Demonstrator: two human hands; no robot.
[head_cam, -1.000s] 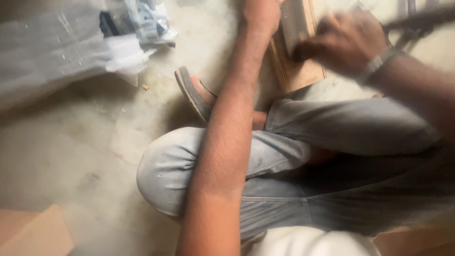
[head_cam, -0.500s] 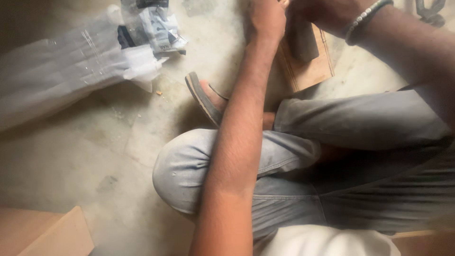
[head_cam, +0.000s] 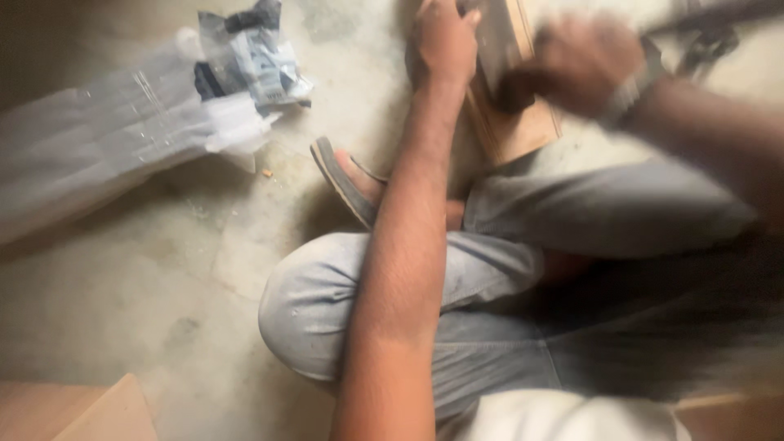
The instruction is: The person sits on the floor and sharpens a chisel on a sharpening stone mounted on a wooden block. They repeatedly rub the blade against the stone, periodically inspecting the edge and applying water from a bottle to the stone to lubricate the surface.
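I sit cross-legged on a concrete floor. My left hand rests on the left edge of a small wooden board lying on the floor ahead of my knees, pressing it down. My right hand, blurred by motion and wearing a wrist bracelet, is closed around a dark tool held over the board's top. What kind of tool it is cannot be made out through the blur.
A clear plastic package with crumpled dark wrapping lies on the floor at the left. A sandal is on my foot by the board. Wooden pieces sit at the bottom left. Metal objects lie top right.
My right hand has swung back and forth over the board and now sits lower on it. My left hand stays on the board's edge. The view has shifted slightly.
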